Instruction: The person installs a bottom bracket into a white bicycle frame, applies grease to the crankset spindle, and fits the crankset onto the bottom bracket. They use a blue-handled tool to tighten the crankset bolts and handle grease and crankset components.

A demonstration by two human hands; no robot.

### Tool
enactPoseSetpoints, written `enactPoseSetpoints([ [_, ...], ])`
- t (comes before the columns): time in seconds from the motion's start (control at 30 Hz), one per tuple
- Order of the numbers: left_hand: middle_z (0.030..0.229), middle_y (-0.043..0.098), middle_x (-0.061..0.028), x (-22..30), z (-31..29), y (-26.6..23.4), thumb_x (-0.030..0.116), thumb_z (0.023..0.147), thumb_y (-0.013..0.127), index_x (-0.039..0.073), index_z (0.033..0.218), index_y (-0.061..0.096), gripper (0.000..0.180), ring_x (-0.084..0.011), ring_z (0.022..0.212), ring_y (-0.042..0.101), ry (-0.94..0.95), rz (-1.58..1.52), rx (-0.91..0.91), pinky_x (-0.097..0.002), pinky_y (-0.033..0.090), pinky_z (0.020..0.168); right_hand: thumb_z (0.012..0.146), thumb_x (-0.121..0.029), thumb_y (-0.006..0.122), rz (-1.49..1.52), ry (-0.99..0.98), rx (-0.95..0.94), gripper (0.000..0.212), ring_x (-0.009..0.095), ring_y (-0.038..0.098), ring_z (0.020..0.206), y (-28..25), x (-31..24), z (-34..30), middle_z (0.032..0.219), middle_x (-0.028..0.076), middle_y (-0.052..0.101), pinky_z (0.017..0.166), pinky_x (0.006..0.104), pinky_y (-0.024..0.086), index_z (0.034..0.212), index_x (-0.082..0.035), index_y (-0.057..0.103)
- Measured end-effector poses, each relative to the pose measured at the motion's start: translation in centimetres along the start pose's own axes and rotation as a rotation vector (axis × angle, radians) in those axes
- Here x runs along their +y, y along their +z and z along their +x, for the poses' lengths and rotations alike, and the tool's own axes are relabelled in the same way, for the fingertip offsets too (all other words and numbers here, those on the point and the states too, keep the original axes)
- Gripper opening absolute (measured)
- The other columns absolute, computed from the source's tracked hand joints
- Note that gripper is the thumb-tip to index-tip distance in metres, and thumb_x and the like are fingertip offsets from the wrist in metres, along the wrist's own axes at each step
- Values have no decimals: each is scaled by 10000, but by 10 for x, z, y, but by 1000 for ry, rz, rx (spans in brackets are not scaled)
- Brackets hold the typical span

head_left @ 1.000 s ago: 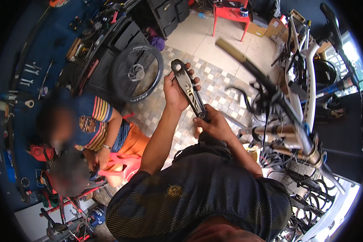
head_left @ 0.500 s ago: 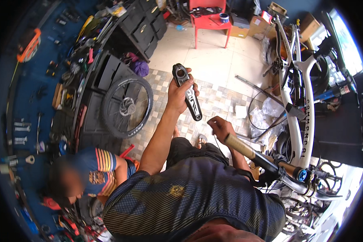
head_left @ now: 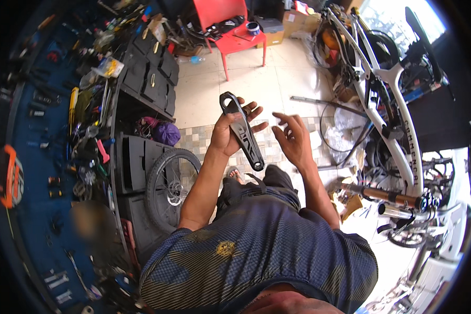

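Note:
A black bicycle crank arm [head_left: 249, 145] with pale lettering hangs in front of my body, its larger ring-shaped end up and its narrow end down toward me. My left hand [head_left: 226, 135] is closed on its upper part, the thumb across its face and the other fingers showing behind its right side. Just to the right, my right hand [head_left: 297, 142] is raised with bent fingers held apart. Nothing shows in it, and a small gap separates it from the left fingertips.
At the right stand a white bicycle frame [head_left: 399, 110] and a fork with bronze tubes [head_left: 384, 194]. A wheel [head_left: 150, 192] leans against black drawers [head_left: 136, 159] on the left. A red chair [head_left: 235, 44] stands ahead. Tools hang on the blue wall [head_left: 34, 230].
My right hand has moved up and opened beside the crank arm. My view has turned, so the frame, chair and wheel sit elsewhere in the picture. The left hand keeps its hold.

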State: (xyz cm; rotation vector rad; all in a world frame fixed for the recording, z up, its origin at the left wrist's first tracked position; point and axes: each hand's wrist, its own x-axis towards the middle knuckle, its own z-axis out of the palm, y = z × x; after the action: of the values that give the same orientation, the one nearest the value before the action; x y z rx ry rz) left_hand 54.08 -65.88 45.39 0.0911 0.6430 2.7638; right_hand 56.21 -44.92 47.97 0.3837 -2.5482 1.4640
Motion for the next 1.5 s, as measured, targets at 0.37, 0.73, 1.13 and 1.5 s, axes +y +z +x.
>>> enactPoseSetpoints([
  [0.37, 1346, 548, -212, 53, 88, -51, 76, 910, 548, 107, 1366, 437, 470, -335, 1290, 565, -205, 2, -98, -515, 532, 1021, 869, -199, 727, -240, -136, -41, 335, 293, 702, 894, 53, 3, 116, 1064, 86, 639, 747, 398, 587, 1199, -152, 694],
  [0.73, 1419, 500, -232, 55, 298, -55, -9, 911, 520, 69, 1299, 465, 400, -414, 1387, 457, -292, 331, -43, -628, 463, 1081, 930, 1, 576, 1091, 246, 57, 274, 171, 669, 928, 35, 147, 260, 1065, 90, 640, 705, 301, 584, 1198, -28, 526],
  [1.13, 1252, 624, -193, -36, 499, 6, 10, 973, 546, 48, 1286, 428, 337, -270, 1159, 621, -546, 325, -178, -388, 560, 935, 893, -212, 755, 565, 360, 313, 288, 175, 571, 1036, -68, 191, 343, 1332, 85, 584, 901, 314, 483, 1046, -34, 589],
  [1.5, 1277, 565, -116, -105, 594, 37, 256, 1068, 520, 63, 1347, 418, 354, -229, 1111, 605, -948, 368, -440, -386, 538, 931, 799, -309, 804, -40, 650, 824, 625, 352, 662, 968, -91, 215, 380, 1108, 200, 666, 863, 420, 529, 1294, -46, 526],
])
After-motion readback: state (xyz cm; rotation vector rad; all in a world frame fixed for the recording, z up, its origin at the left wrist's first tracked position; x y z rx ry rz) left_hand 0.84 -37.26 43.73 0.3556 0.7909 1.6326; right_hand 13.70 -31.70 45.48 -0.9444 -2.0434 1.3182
